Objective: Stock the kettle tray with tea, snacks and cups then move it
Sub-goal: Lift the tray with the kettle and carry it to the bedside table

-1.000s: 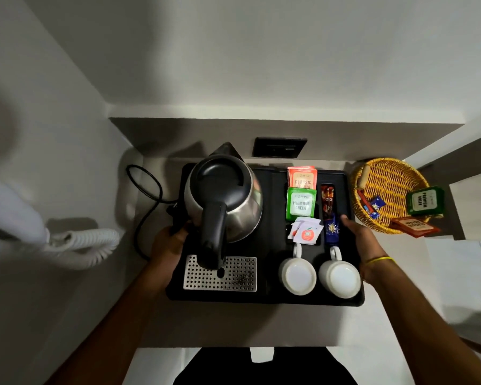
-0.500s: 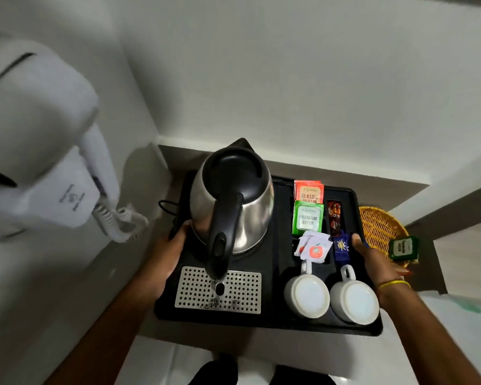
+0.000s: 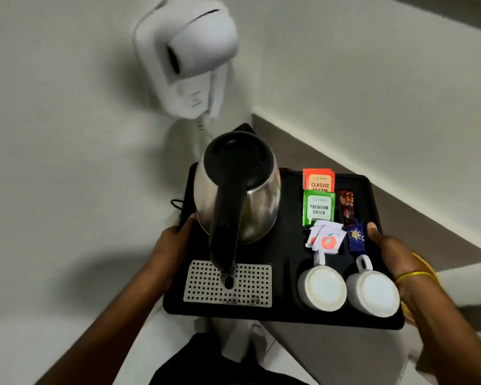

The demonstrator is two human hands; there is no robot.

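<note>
Down in the middle, both hands, left hand (image 3: 175, 240) and right hand (image 3: 389, 251), grip the tray (image 3: 286, 315); if it tips, the tall kettle (image 3: 236, 187) or cups (image 3: 322, 290) could slide off

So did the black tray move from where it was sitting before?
Yes. The tray has come off the counter, away from the wall, held by the left hand and right hand.

Readable labels on the tea sachets

"CLASSIC ASSAM" is printed on the orange sachet (image 3: 318, 179), set to the right of the kettle (image 3: 236, 187); "PREMIUM GREEN" is printed on the green sachet (image 3: 319, 208) just in front of it. Smaller print above both names cannot be made out.
</note>
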